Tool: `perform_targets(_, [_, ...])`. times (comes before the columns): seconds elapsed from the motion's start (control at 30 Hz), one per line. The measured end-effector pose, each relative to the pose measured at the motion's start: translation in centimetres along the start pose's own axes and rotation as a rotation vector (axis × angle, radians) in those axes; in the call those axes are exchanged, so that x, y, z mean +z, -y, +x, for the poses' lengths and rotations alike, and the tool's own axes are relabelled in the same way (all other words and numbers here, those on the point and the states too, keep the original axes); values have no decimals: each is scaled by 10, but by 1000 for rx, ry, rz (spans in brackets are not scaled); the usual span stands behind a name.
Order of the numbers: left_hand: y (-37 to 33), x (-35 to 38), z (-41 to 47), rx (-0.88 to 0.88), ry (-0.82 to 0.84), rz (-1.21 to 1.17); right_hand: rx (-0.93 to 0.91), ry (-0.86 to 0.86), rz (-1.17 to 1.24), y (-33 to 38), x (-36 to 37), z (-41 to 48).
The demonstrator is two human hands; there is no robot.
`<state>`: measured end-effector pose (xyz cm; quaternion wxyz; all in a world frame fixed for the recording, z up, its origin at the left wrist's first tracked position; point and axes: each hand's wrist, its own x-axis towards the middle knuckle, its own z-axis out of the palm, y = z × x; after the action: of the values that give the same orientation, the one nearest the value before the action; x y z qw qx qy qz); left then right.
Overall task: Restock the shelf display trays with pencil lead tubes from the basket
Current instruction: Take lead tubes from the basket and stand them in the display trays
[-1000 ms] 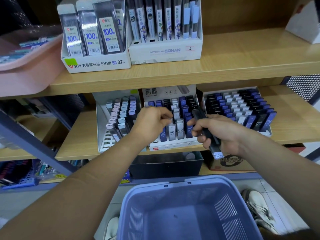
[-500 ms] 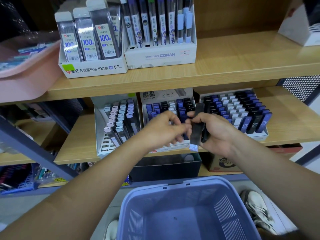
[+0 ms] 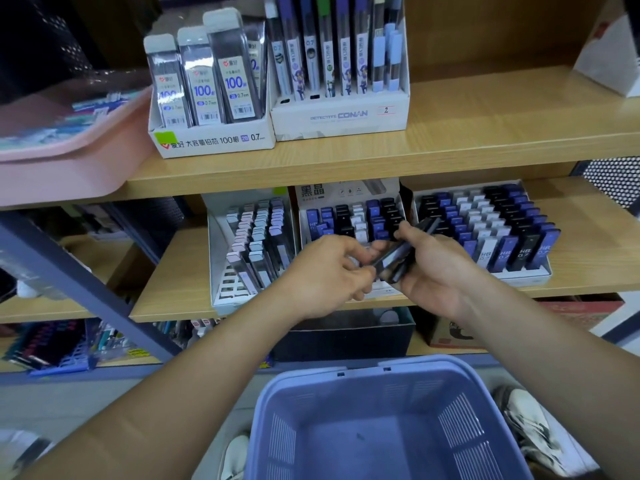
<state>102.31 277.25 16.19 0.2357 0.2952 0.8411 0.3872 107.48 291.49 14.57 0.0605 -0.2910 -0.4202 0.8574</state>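
My right hand [image 3: 438, 268] grips a small bunch of dark pencil lead tubes [image 3: 398, 259] in front of the middle display tray [image 3: 313, 202] on the lower shelf. My left hand [image 3: 329, 271] meets it from the left and pinches the lower end of one tube in the bunch. The middle tray holds blue, black and white tubes. A fuller tray [image 3: 540, 277] of the same tubes stands to its right, and a slanted white tray [image 3: 216, 258] with grey-capped tubes to its left. The lilac basket [image 3: 311, 427] sits below my arms with nothing visible in it.
On the upper shelf [image 3: 450, 140] stand two white boxes of taller lead packs [image 3: 207, 84] and a pink tub [image 3: 69, 168] at the left. A blue metal brace [image 3: 86, 285] runs across the left side. A black box [image 3: 346, 337] sits under the lower shelf. Shoes flank the basket.
My left hand left the middle tray and came to the bunch in my right hand. The right hand turned the tubes and lifted slightly. The view tilted up.
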Motion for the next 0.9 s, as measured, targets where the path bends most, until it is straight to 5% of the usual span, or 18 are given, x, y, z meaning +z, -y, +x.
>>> perform_targets(0.23, [0,-34,-14,15,-180,-38,107,-53,-25,-14,2,3])
perform_targets(0.4, [10,-58,-27,1,-296,-216,91,70,-173,-24,1,1])
perform_targets(0.7, [33,-73,-39,-16,-257,-323,30,125,-516,-47,20,-6])
perform_targets(0.9, [51,-94,-39,23,-529,-100,10,119,-762,-58,29,-4])
